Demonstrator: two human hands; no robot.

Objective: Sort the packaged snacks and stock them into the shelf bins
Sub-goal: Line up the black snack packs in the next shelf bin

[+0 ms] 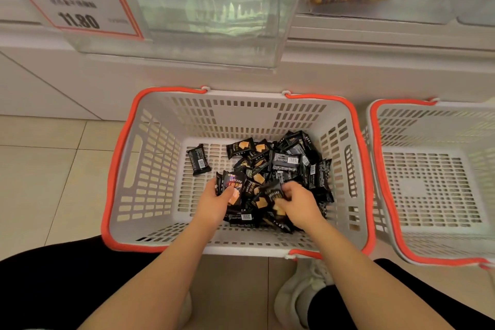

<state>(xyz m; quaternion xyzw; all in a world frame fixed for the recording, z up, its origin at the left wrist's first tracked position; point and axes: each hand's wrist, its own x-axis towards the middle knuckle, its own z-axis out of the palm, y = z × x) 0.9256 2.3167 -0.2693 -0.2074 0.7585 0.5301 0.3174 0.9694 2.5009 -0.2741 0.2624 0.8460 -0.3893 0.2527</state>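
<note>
The left hand [219,199] curls its fingers around a small stack of black packets [232,187]. The right hand [294,202] pinches one packet [273,194] on the pile of snacks [284,166], which spreads beyond both hands inside the grey basket [150,169].

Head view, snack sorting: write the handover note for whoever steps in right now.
Left hand: holds a small stack of black snack packs.
Right hand: pinches one pack from the pile.
Pile sits in the middle basket; one stray pack lies apart, left.
Right basket: nothing visible inside.
Clear shelf bin above: no black packs visible.
Left: gather, stock the bin.
</note>
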